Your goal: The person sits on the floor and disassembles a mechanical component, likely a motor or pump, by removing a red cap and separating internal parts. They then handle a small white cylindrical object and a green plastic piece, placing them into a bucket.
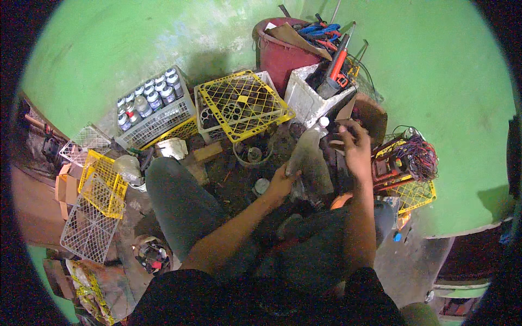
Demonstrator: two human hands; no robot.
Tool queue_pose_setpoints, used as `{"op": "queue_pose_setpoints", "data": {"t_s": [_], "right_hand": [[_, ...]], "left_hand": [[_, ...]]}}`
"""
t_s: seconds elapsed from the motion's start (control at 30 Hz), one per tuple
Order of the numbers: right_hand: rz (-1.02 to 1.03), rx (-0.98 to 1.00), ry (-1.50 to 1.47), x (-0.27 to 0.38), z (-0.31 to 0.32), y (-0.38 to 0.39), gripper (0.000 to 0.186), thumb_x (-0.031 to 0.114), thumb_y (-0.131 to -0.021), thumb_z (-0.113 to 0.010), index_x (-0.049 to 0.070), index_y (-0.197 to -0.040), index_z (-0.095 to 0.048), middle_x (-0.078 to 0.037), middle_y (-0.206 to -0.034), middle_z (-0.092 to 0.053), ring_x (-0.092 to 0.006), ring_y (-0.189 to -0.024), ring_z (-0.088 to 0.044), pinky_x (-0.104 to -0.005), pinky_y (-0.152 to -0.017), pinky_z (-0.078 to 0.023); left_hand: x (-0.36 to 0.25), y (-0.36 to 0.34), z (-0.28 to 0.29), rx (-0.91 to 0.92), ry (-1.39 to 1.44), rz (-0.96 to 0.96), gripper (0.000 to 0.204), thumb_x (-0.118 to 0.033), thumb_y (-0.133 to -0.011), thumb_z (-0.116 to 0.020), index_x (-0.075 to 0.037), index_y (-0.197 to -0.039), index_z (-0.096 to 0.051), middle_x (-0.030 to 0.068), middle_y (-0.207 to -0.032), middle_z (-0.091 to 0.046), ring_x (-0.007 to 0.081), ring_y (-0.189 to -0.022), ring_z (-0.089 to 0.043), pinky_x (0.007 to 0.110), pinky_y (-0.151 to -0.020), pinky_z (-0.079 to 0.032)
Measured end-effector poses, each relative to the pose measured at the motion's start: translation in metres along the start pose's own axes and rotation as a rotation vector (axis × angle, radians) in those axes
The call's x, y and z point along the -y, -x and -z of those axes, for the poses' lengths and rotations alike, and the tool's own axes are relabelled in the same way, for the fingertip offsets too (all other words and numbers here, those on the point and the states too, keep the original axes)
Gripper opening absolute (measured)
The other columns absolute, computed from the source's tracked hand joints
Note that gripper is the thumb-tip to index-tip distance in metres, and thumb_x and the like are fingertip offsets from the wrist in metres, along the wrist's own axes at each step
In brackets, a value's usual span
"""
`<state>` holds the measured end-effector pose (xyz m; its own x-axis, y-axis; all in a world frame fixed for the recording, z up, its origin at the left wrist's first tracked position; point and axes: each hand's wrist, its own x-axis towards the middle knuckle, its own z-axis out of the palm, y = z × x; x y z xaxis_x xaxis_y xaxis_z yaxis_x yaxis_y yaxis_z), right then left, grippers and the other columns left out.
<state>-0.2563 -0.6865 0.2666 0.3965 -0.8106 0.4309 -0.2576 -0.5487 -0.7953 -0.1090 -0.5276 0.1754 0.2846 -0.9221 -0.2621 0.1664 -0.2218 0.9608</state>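
A cloudy, see-through plastic bottle [307, 145] with a white cap [324, 122] leans up and to the right between my hands. My left hand [281, 183] is closed on its lower part. To the right of the cap, apart from it, my right hand [354, 142] is raised with its fingers curved and spread; I make out nothing in them. Just below the bottle is something greyish [319, 179], too blurred to name. A round metal container [253, 155] stands on the floor to the left of the bottle.
Ahead are a crate of white-capped bottles [155, 127], a yellow grid tray [244, 103] over another crate, a red bucket [285, 54] and a white foam box [304, 95] of tools. Tangled wires [418, 157] lie at right. Plastic grids [92, 223] lean at left.
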Motion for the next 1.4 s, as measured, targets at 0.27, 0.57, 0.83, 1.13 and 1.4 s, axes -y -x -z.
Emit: {"op": "queue_pose_setpoints", "data": {"t_s": [0.27, 0.57, 0.83, 1.13, 1.4], "right_hand": [[-0.32, 0.071, -0.022, 0.037, 0.028, 0.046, 0.037, 0.025, -0.1, -0.057, -0.003, -0.123, -0.059, -0.011, -0.109, -0.066, -0.0187, -0.099, -0.062, -0.0319, -0.09, -0.048], [-0.24, 0.414, -0.106, -0.004, 0.003, 0.065, 0.034, 0.013, -0.09, -0.068, 0.0, -0.121, -0.063, -0.014, -0.115, -0.068, -0.0212, -0.105, -0.062, -0.0351, -0.093, -0.048], [-0.113, 0.283, 0.032, 0.008, -0.007, 0.067, 0.025, -0.002, -0.08, -0.072, -0.002, -0.105, -0.068, -0.011, -0.102, -0.07, -0.0213, -0.095, -0.065, -0.0317, -0.084, -0.05], [0.14, 0.139, 0.098, 0.005, -0.014, 0.069, 0.026, -0.01, -0.073, -0.068, -0.004, -0.099, -0.07, -0.014, -0.103, -0.068, -0.026, -0.096, -0.065, -0.0333, -0.086, -0.05], [0.11, 0.207, 0.063, 0.006, -0.025, 0.073, 0.025, -0.001, -0.075, -0.072, 0.0, -0.1, -0.073, -0.015, -0.105, -0.068, -0.0301, -0.1, -0.066, -0.0358, -0.089, -0.051]], "left_hand": [[0.007, -0.004, 0.009, 0.142, 0.617, -0.009, 0.038, -0.013, -0.097, -0.061, -0.003, -0.132, -0.053, 0.0076, -0.124, -0.062, 0.0198, -0.114, -0.058, 0.036, -0.099, -0.047], [-0.016, 0.004, 0.012, 0.153, 0.652, 0.085, 0.032, -0.013, -0.099, -0.057, -0.003, -0.13, -0.056, 0.0067, -0.124, -0.063, 0.0173, -0.114, -0.058, 0.034, -0.099, -0.046], [-0.005, 0.001, 0.016, 0.002, 0.103, -0.386, 0.041, -0.011, -0.097, -0.058, -0.003, -0.137, -0.049, 0.0089, -0.126, -0.061, 0.0194, -0.117, -0.056, 0.035, -0.101, -0.046], [0.012, -0.038, 0.016, 0.183, -0.137, -0.831, 0.034, -0.013, -0.096, -0.06, -0.006, -0.129, -0.054, 0.0093, -0.119, -0.061, 0.0206, -0.112, -0.058, 0.035, -0.097, -0.048], [0.054, -0.047, 0.021, 0.0, -0.111, -0.726, 0.034, -0.016, -0.097, -0.059, -0.006, -0.129, -0.055, 0.0104, -0.127, -0.058, 0.0227, -0.118, -0.055, 0.036, -0.101, -0.043]]}}
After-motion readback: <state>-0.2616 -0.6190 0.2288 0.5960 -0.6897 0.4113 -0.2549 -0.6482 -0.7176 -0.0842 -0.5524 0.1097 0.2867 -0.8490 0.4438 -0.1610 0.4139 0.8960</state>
